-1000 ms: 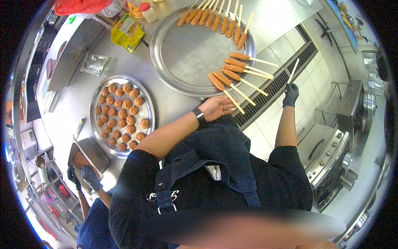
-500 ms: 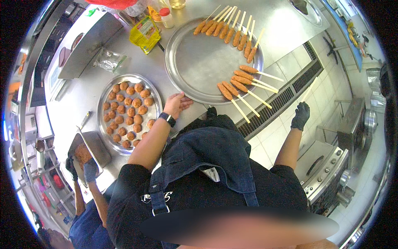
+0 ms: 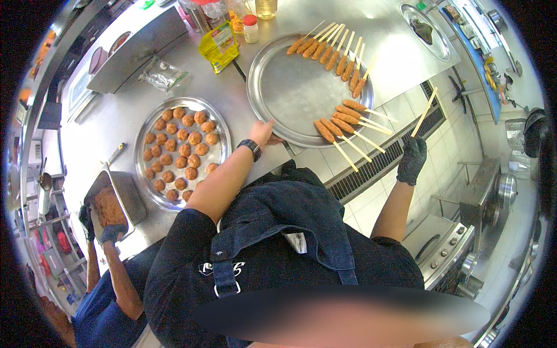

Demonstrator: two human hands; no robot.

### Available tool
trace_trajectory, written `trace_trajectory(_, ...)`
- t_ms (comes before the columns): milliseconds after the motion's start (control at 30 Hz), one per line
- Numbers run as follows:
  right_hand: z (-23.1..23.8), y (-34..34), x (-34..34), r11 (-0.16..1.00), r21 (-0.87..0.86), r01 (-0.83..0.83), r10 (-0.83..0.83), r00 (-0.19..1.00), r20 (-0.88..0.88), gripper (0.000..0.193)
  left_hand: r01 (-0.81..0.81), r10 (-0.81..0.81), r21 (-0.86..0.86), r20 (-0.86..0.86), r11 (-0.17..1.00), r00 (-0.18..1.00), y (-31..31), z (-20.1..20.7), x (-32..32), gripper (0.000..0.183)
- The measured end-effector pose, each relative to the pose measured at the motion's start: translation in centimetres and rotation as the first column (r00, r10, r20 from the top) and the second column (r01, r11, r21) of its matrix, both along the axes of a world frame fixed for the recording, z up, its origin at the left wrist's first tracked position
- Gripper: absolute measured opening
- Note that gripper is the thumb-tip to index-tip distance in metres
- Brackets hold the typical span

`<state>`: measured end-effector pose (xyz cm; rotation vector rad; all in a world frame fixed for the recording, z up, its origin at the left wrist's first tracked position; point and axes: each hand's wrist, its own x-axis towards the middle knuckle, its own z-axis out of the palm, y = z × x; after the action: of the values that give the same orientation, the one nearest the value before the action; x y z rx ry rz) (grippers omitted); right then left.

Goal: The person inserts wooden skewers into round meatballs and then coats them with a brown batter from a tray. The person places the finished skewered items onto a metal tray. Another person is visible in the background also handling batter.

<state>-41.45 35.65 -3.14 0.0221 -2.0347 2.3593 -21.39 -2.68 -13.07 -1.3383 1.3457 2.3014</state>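
My bare left hand [image 3: 262, 134], a dark watch on its wrist, grips the near left rim of a large round metal tray [image 3: 272, 110], thumb on top and the other fingers partly hidden below. On this tray lie several skewers of orange-brown minced meat [image 3: 331, 58], fanned along the far and right sides, sticks pointing outward over the rim. More skewers [image 3: 346, 118] lie at the near right, their sticks reaching past the counter edge. My right hand [image 3: 412, 158], in a black glove, is closed round the lower end of a bare wooden stick [image 3: 425, 110], held upright right of the tray.
A smaller round tray [image 3: 223, 124] of meatballs stands left of my left arm. Beyond it, a co-worker's gloved hands [image 3: 113, 233] are at a metal pan [image 3: 136, 200] of minced meat. A yellow packet [image 3: 219, 47] and red-lidded jar [image 3: 250, 29] stand behind. A stove [image 3: 444, 243] is at right.
My left hand has shifted right along the tray's rim, its thumb now over the edge. My right hand has come nearer the tray, with the stick more upright. The view has shifted a little.
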Motion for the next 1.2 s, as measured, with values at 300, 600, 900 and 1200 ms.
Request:
trace_trajectory(300, -1.0, -1.9, 2.0, 1.000, 0.027, -0.012, 0.012, 1.000, -0.001, 0.018, -0.087, 0.129, 0.330, -0.108, 0.940, 0.986, 6.3, -0.1, -1.9, 0.039)
trace_trajectory(600, -2.0, -14.9, 14.4, 0.634, 0.065, -0.771, 0.749, 0.632, 0.200, 0.013, 0.218, -0.172, 0.019, -0.545, 0.976, 0.821, 4.6, 6.0, 1.0, 0.032)
trace_trajectory(900, -3.1, -22.9, 15.7, 0.192, 0.437, -0.879, 0.863, 0.363, 0.352, 0.021, -0.045, -0.010, -0.117, -0.430, 0.992, 0.903, 0.2, 10.4, 14.7, 0.036)
trace_trajectory(1200, -5.6, -38.7, 23.5, 0.302, 0.921, -0.245, 0.941, -0.077, -0.329, 0.025, -0.419, 0.427, 0.142, -0.528, 0.897, 0.734, 3.3, 10.9, 26.8, 0.032)
